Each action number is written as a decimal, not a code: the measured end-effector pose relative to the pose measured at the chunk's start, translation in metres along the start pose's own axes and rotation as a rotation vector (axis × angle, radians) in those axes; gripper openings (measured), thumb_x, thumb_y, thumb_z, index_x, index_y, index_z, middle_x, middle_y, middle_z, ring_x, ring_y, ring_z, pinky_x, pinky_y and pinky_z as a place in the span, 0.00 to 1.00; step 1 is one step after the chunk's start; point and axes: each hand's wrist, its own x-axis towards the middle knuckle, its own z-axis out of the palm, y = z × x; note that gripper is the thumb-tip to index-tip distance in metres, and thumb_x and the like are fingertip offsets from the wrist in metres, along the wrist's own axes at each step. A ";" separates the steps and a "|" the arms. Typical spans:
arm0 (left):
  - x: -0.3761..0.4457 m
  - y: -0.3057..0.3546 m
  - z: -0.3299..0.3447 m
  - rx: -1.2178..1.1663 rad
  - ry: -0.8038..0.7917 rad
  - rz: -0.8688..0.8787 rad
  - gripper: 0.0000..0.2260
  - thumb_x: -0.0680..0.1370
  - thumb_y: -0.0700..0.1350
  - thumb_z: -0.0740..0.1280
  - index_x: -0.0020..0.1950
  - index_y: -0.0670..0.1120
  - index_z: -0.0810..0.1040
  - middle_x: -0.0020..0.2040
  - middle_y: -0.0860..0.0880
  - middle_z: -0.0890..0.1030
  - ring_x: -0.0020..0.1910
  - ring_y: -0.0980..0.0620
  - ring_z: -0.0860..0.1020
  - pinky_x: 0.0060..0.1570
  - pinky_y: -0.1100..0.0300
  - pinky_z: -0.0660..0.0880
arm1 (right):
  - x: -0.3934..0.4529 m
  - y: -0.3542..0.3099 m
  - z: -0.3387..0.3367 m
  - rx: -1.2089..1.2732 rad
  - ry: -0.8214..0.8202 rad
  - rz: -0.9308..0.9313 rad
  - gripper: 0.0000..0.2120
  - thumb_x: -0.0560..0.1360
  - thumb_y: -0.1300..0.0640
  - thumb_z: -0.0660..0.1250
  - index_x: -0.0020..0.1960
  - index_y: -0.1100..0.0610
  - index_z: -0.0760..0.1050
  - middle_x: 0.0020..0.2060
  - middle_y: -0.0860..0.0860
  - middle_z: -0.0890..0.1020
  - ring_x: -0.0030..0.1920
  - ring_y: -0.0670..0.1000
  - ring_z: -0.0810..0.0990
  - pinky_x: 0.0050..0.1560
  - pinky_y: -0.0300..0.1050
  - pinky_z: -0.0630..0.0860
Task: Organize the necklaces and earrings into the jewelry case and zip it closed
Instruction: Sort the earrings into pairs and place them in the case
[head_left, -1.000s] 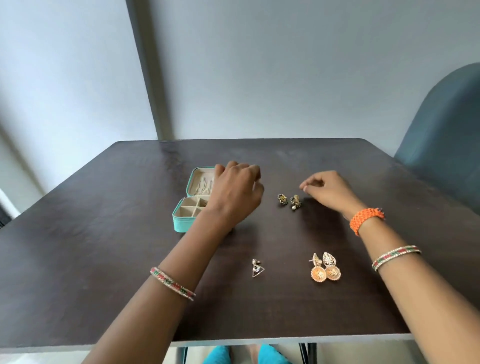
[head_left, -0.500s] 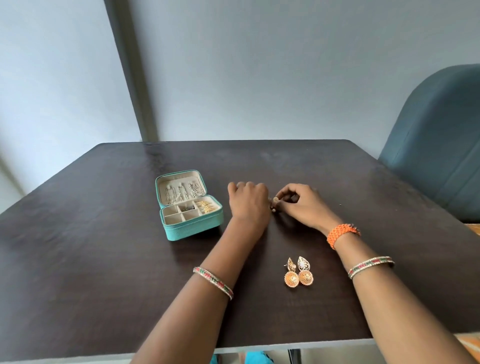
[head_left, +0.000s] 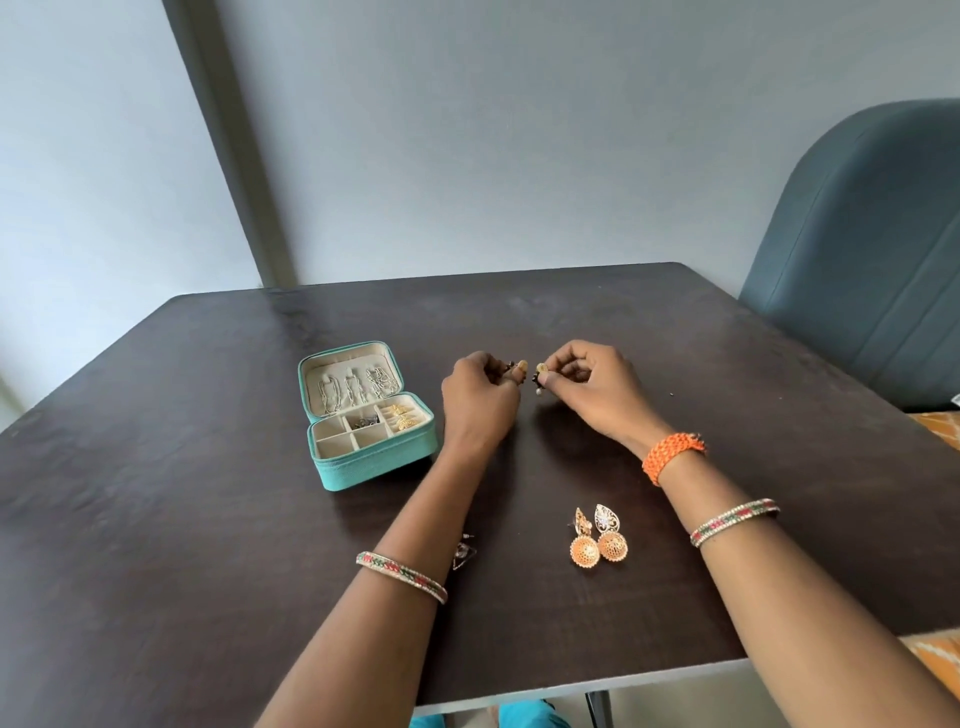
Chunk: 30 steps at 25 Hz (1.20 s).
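The teal jewelry case (head_left: 382, 470) lies open on the dark table (head_left: 156, 493), silver necklaces hanging in its lid and gold earrings in its right compartments. Right of the case, my left hand (head_left: 480, 400) pinches a small dark earring (head_left: 511, 368) just above the table. My right hand (head_left: 592, 387) pinches its twin, a dark earring (head_left: 540, 382) with a pale bead hanging. The two hands are a few centimetres apart. Two gold jhumka earrings (head_left: 597, 540) lie nearer me. A silver triangle earring (head_left: 462, 553) peeks out beside my left forearm.
A blue-grey padded chair (head_left: 862, 260) stands at the table's right far corner. A dark vertical post (head_left: 228, 145) runs up the wall behind. The table's front edge (head_left: 571, 686) is close to my body.
Both hands have lifted the small dark earring pair off the table, one earring in each, and drawn slightly apart. The view has shifted, so the case appears further right.
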 end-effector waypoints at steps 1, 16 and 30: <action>0.001 0.000 0.001 -0.079 -0.008 -0.032 0.08 0.74 0.46 0.70 0.39 0.44 0.76 0.33 0.51 0.77 0.34 0.55 0.73 0.35 0.64 0.66 | 0.000 -0.002 0.002 0.036 0.009 0.003 0.05 0.71 0.60 0.72 0.38 0.55 0.77 0.33 0.50 0.83 0.32 0.41 0.78 0.36 0.32 0.73; -0.001 0.000 0.008 -0.600 -0.149 -0.143 0.06 0.77 0.36 0.66 0.41 0.42 0.72 0.32 0.46 0.75 0.26 0.58 0.72 0.31 0.66 0.75 | -0.003 -0.011 0.004 0.544 -0.038 0.145 0.04 0.73 0.65 0.69 0.46 0.59 0.80 0.41 0.55 0.84 0.42 0.47 0.83 0.40 0.38 0.79; 0.001 -0.005 0.008 -0.549 -0.105 -0.124 0.05 0.75 0.38 0.69 0.39 0.40 0.78 0.32 0.47 0.77 0.26 0.59 0.75 0.35 0.66 0.77 | -0.001 -0.010 0.005 0.569 -0.060 0.176 0.07 0.74 0.65 0.68 0.50 0.59 0.81 0.45 0.56 0.85 0.47 0.49 0.83 0.45 0.40 0.80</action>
